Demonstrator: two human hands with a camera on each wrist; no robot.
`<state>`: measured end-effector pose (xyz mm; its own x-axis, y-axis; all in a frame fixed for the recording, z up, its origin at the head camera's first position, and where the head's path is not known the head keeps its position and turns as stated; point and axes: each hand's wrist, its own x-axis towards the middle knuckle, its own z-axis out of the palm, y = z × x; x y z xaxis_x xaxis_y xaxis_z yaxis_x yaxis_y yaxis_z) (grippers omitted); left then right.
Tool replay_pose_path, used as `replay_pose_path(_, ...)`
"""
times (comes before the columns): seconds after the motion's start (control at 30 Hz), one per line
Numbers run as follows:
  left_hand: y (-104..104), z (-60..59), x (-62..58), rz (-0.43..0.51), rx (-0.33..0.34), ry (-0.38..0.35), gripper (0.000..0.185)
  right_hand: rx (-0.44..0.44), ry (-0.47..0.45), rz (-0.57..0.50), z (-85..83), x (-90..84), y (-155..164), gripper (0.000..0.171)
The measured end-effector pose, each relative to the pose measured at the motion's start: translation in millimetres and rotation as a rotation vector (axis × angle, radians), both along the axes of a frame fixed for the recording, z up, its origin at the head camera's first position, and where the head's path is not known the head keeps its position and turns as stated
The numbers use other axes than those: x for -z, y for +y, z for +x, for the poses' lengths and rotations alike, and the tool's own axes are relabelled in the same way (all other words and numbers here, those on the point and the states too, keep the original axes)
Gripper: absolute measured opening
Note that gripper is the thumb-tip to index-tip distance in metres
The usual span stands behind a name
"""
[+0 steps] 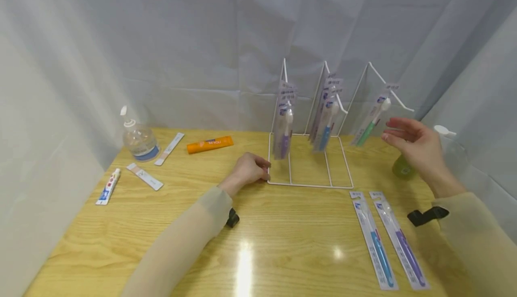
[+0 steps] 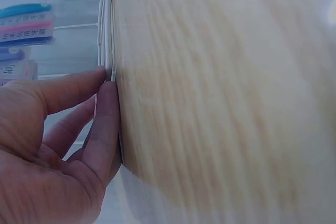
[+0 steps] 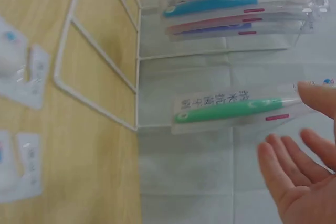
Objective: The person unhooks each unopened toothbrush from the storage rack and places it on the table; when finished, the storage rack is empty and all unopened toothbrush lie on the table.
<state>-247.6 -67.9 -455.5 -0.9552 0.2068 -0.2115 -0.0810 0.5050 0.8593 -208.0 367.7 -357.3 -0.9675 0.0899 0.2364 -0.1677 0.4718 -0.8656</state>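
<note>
My left hand [image 1: 251,168] pinches the front left corner of a white wire rack [image 1: 311,185] between thumb and fingers; the left wrist view shows the fingertips [image 2: 107,90] at the wire. Packaged toothbrushes hang from its three upright hooks: a front purple toothbrush [image 1: 285,142] on the left, a front blue toothbrush [image 1: 325,137] in the middle, others behind them, and a green toothbrush [image 1: 366,132] on the right. Beside the green one, my right hand [image 1: 418,146] is held in the air, fingers loosely extended, holding nothing. In the right wrist view the green toothbrush [image 3: 231,111] hangs near its fingers.
Two packaged toothbrushes, a blue one [image 1: 377,247] and a purple one [image 1: 404,247], lie at the right front. A green pump bottle [image 1: 403,168] stands behind my right hand. Leftward are an orange tube [image 1: 210,144], two flat packets [image 1: 144,176], a toothpaste tube [image 1: 108,187] and a clear pump bottle [image 1: 139,142].
</note>
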Motion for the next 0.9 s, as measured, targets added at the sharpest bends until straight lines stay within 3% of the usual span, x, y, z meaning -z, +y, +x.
replay_pose_path(0.1,-0.1,0.4,-1.3,0.017,-0.006,-0.012,0.041,-0.003,0.062,-0.137,-13.3,-4.4,-7.5,0.049)
replay_pose_path(0.23,0.3,0.2,-2.3,0.011,-0.011,-0.011,0.041,-0.062,0.098,-0.393,-27.9,-6.9,-15.3,0.039)
replay_pose_path(0.33,0.3,-0.1,-2.3,0.001,-0.009,-0.012,0.04,-0.093,0.106,-0.511,-34.1,-6.7,-20.2,0.033)
replay_pose_path(0.67,0.6,-0.1,-1.3,-0.007,-0.006,-0.01,0.04,-0.109,0.147,-0.629,-39.3,-5.7,-25.2,0.029)
replay_pose_path(0.9,-0.2,-0.5,-0.8,-0.016,0.001,-0.01,0.039,0.002,0.149,-0.696,-35.5,-13.5,-20.1,0.03)
